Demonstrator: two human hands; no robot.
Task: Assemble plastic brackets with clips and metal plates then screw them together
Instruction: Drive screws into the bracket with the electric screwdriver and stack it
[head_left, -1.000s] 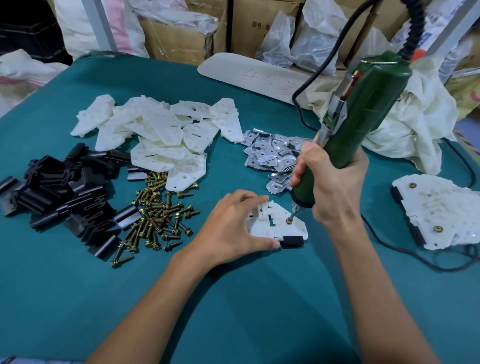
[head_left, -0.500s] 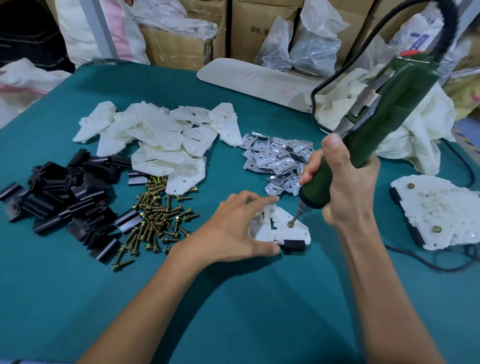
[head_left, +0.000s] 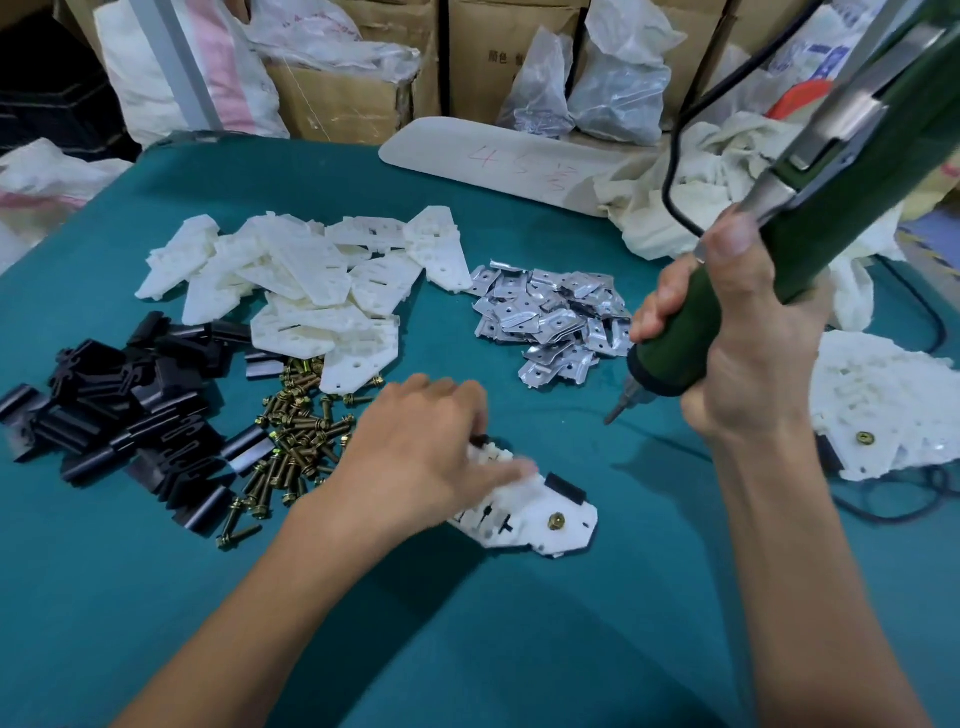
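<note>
Left fingers (head_left: 511, 470) blurred on bracket (head_left: 550, 512), screwdriver (head_left: 857, 171) top cropped

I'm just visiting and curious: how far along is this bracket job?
Done: a stack of screwed brackets on the right. In hand: the left hand rests on a bracket with clip and screw fitted; the right hand grips the green screwdriver, tip off it. Still to do: piles of white brackets, black clips, metal plates and screws.

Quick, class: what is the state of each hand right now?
Left hand: resting on the white bracket; fingers blurred, grip cannot be told.
Right hand: closed round the green electric screwdriver.
</note>
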